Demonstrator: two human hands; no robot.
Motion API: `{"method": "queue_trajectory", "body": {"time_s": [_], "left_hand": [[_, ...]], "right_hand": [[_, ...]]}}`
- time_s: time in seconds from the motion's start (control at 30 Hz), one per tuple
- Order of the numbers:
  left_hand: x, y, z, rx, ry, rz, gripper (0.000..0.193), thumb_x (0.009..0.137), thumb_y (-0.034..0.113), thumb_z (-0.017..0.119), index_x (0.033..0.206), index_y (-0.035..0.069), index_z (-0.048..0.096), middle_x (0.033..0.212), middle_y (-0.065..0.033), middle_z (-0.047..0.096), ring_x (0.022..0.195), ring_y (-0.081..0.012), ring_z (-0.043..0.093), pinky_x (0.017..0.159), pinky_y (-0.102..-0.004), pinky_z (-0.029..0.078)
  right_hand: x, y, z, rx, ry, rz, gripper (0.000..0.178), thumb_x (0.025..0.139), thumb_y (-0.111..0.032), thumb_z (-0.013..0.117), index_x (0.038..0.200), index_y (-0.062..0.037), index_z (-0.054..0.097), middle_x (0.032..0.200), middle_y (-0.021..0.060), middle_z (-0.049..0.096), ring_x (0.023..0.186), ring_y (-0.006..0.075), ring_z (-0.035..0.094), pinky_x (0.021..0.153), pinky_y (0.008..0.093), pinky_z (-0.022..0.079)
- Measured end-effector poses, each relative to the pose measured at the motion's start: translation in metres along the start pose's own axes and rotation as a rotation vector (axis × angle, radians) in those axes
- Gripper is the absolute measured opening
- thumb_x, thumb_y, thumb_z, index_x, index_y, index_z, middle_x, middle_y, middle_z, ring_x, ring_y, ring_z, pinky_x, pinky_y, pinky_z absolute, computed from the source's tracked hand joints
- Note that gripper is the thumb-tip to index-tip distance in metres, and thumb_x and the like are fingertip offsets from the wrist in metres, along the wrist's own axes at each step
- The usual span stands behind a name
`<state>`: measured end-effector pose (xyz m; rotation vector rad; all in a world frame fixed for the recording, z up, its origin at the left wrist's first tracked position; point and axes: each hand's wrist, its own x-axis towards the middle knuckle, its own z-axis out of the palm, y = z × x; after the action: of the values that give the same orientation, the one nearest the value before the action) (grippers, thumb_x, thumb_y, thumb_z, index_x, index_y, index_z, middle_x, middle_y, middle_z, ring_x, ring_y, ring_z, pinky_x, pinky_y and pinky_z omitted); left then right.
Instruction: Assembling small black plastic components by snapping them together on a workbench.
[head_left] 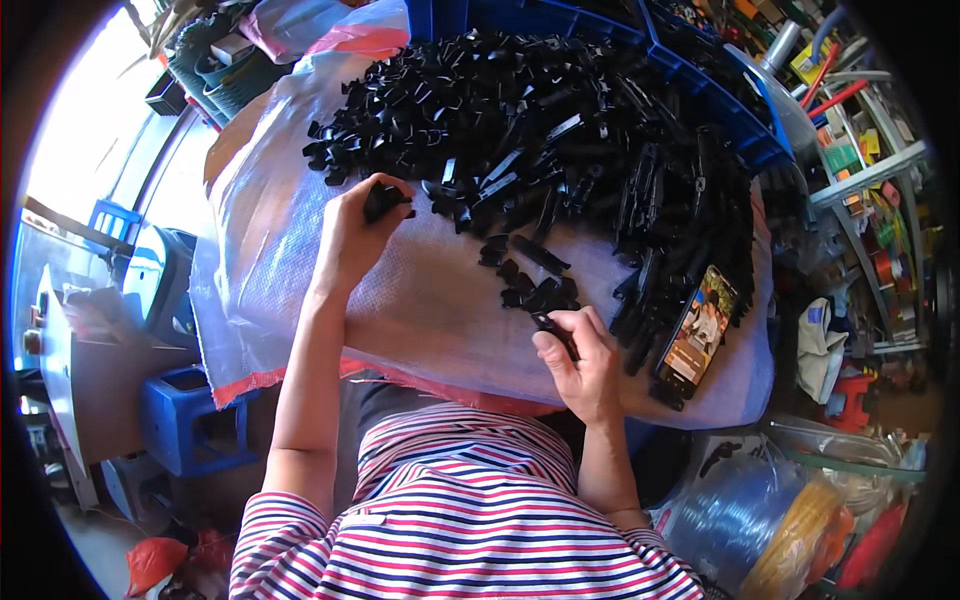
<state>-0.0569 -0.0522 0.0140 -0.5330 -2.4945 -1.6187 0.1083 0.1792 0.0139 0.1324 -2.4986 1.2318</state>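
Observation:
My left hand (362, 225) is closed around a small black plastic part (384, 203), by the left edge of a large heap of black plastic parts (420, 110). Nearer to me, my right hand (585, 362) pinches another dark, elongated black part (556, 336) between thumb and fingers. Just beyond that hand lies a small cluster of loose black pieces (535, 288). The heap rests on a white woven sheet (440, 290) with a red edge. Longer strip-like parts (645, 200) make up the heap's right side. Exactly what kind of parts these are, I cannot tell.
A phone (697, 332) with a lit screen leans on the parts at the right. Blue crates (690, 75) stand behind the heap. A blue stool (195, 420) is at the left, wrapped coils of tubing (735, 520) at the lower right, and crowded shelving (880, 180) farther right.

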Motion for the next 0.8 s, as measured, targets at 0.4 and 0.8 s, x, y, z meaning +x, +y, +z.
{"method": "queue_trajectory", "body": {"time_s": [0.4, 0.8], "left_hand": [[-0.051, 0.058, 0.052, -0.619, -0.366, -0.254, 0.015, 0.073, 0.006, 0.069, 0.08, 0.006, 0.055, 0.072, 0.0036, 0.051, 0.067, -0.0051, 0.046, 0.061, -0.0207, 0.038], [-0.056, 0.049, 0.056, -0.722, -0.365, -0.251, 0.018, 0.071, 0.003, 0.069, 0.077, 0.005, 0.051, 0.071, 0.0033, 0.049, 0.066, -0.0045, 0.044, 0.059, -0.0194, 0.037]], "right_hand": [[0.021, -0.025, 0.01, 0.188, 0.054, -0.02, 0.03, 0.082, -0.012, 0.065, 0.108, -0.0016, 0.052, 0.088, 0.0081, 0.059, 0.072, 0.0147, 0.057, 0.064, 0.025, 0.046], [0.021, -0.013, 0.023, 0.128, 0.025, -0.194, 0.031, 0.079, -0.012, 0.069, 0.103, -0.0002, 0.055, 0.088, 0.0119, 0.063, 0.074, 0.0217, 0.064, 0.059, 0.0284, 0.051]]}}
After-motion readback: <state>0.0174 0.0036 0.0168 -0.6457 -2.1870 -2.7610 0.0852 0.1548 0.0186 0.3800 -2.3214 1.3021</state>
